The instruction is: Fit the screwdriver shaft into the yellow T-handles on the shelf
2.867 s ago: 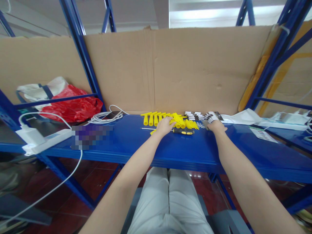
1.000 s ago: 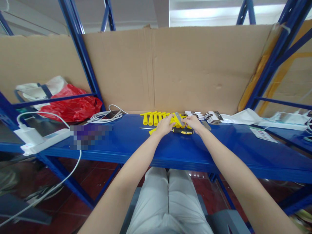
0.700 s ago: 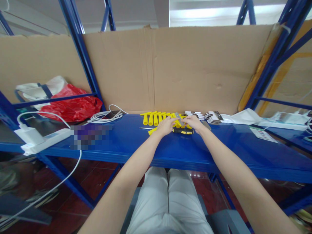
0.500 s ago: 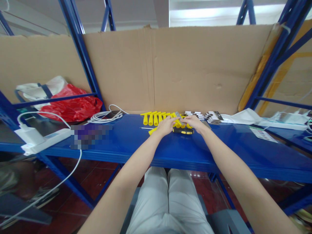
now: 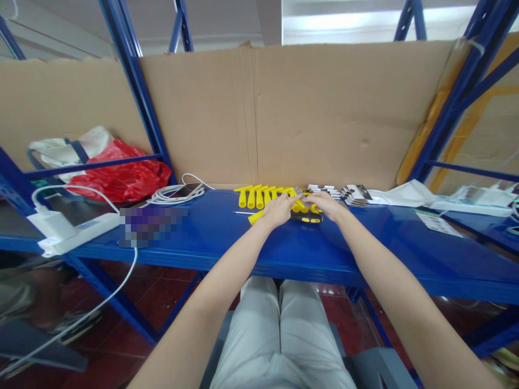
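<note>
My left hand point(image 5: 279, 210) is closed around a yellow scraper point(image 5: 254, 218), whose handle end sticks out at its wrist side. My right hand point(image 5: 327, 205) meets it from the right, fingers pinched at a small greyish metal plate point(image 5: 298, 191) at the scraper's head. The fingertips hide how the pieces fit together. Partly beneath the hands lies a screwdriver point(image 5: 307, 217) with a black and yellow grip, its thin shaft pointing left. Just behind, several yellow scraper handles point(image 5: 251, 199) stand side by side in a row, some covered by my hands.
Stacked packaged blades or cards point(image 5: 354, 194) and a white bag point(image 5: 401, 194) lie right of the hands. A printed sheet point(image 5: 438, 223) is farther right. Coiled white cable point(image 5: 174, 194), a power strip point(image 5: 89, 229) and a red bag point(image 5: 121, 172) are left. Cardboard point(image 5: 316, 113) walls the back.
Both hands stay in nearly the same spot. The metal plate sits slightly lower and is more covered by the fingers. My left hand has shifted slightly right.
</note>
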`<state>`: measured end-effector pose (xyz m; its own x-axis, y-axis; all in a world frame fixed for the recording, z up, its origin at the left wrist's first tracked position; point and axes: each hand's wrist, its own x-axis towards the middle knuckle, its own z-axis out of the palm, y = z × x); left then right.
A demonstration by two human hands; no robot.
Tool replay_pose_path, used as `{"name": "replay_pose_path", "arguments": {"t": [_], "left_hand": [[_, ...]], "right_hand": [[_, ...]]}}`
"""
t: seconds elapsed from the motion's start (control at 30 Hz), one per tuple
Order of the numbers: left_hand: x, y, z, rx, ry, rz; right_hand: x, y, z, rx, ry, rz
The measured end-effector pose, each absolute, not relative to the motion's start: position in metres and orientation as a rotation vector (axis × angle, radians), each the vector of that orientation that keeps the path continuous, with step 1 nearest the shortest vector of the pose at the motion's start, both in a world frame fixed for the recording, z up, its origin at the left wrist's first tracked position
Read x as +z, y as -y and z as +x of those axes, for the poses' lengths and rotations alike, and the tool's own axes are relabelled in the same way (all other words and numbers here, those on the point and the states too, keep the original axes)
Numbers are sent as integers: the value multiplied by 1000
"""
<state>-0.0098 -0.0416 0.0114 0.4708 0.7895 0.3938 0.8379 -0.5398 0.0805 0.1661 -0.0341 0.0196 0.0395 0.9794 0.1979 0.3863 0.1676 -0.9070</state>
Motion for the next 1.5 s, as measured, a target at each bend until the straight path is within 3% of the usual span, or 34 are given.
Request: {"name": "replay_pose_path", "arguments": {"t": [0.2,0.5,0.87,1.5], "left_hand": [[12,42,-9,-601,1430,-2603],[13,43,-9,-633,1468,-2606],[8,36,-11,-677,1449,-2624],[6,35,-11,-669,1417,-2626]], "right_hand": [[20,28,174,763,1466,-1381],[11,22,207,-115,1693,-2060],[7,26,203,-250,1811,-2324],[13,34,192,-276,1996,-2173]]}}
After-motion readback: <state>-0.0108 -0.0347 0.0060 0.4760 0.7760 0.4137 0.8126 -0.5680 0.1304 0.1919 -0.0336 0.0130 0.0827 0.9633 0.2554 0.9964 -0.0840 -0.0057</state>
